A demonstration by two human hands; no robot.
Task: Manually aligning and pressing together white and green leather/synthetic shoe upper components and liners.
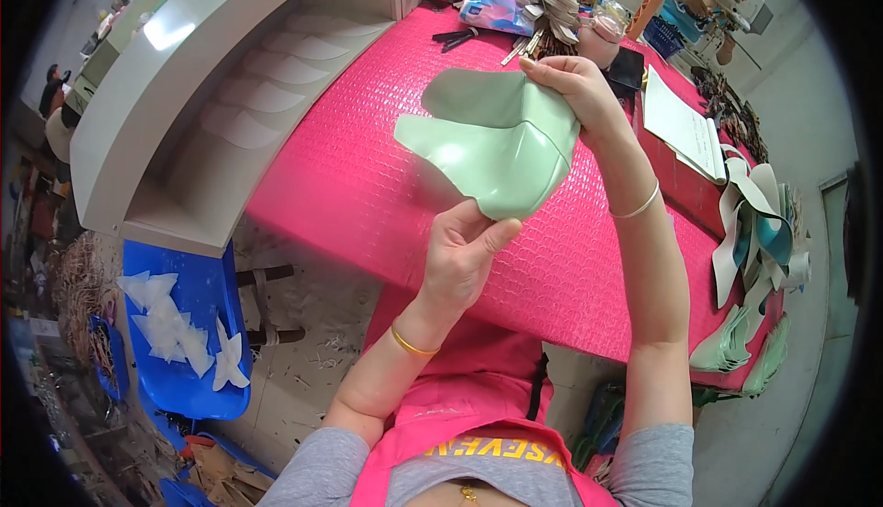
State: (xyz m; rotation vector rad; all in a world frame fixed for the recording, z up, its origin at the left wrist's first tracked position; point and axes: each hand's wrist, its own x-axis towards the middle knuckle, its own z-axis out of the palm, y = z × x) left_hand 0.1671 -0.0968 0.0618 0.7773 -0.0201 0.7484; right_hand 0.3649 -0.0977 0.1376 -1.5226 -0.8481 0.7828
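- Our left hand [460, 254] pinches the lower edge of a pale green leather piece [497, 144], thumb on top.
- Our right hand [575, 84] grips its upper right corner; the piece hangs in the air above the pink table [368, 185].
- Further away, black scissors [455, 38] lie on the table.

A glossy pale-green leather piece [492, 144], folded and curved, is held above the pink table.
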